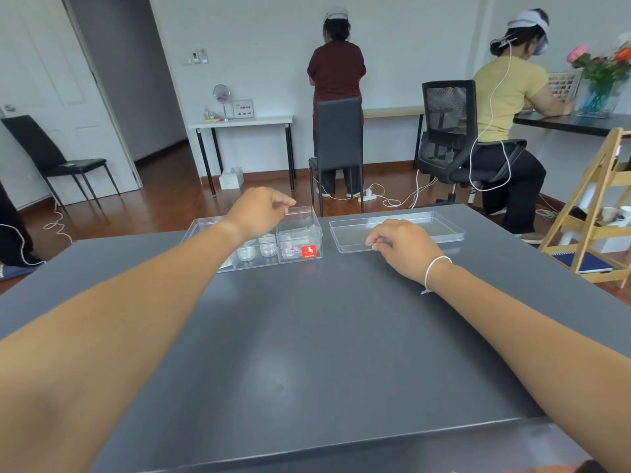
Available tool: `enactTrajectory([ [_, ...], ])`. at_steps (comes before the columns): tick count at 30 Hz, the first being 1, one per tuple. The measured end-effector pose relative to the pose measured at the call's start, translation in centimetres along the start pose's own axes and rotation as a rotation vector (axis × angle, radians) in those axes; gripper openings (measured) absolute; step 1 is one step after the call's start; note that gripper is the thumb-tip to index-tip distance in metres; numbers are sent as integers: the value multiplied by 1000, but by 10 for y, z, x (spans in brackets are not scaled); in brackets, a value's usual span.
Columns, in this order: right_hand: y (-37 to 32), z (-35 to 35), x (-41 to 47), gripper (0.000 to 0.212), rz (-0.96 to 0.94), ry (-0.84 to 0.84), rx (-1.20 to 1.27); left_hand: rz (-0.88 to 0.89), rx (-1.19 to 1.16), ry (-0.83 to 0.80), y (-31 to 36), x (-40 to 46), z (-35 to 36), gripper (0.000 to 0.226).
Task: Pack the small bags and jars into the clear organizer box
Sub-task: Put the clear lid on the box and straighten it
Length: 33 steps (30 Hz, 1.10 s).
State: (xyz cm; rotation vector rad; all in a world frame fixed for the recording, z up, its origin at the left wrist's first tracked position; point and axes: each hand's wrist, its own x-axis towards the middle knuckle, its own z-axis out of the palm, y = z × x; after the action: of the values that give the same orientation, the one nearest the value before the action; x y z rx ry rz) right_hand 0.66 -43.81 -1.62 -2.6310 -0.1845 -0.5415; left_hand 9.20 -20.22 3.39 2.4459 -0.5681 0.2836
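Note:
The clear organizer box with a red sticker stands at the far left-middle of the dark grey table. Small clear jars sit in its middle compartment and small clear bags in its right one. My left hand hovers over the box with fingers curled loosely; nothing visible is in it. My right hand rests by the near edge of the clear lid, which lies flat to the right of the box, fingers pinched at its rim.
Beyond the table's far edge stand a black chair, an office chair with a seated person, and another person standing at the wall. A wooden shelf rack stands at the right.

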Motion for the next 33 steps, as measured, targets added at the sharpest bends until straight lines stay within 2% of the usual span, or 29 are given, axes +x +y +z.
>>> enactTrajectory([
  [5,-10,-6,5,18,0,88,80,37,-42,-8,-8,-14,-10,24],
  [11,-34,-26,16,14,11,345,367,-1,-154,42,-18,-25,-31,23],
  [15,-68,-48,27,18,-10,435,581,-33,-241,77,-20,-30,-39,24],
  [18,-96,-58,30,30,-64,429,777,-47,-297,67,-19,-34,-42,26],
  [26,-144,-45,34,24,-52,302,1217,-144,-443,-72,-26,-53,-54,63],
  [30,-152,-29,36,21,-33,250,1419,-185,-474,-56,-35,-62,-58,80],
  [33,-159,-18,40,20,-17,215,1557,-221,-529,0,-43,-66,-61,84],
])
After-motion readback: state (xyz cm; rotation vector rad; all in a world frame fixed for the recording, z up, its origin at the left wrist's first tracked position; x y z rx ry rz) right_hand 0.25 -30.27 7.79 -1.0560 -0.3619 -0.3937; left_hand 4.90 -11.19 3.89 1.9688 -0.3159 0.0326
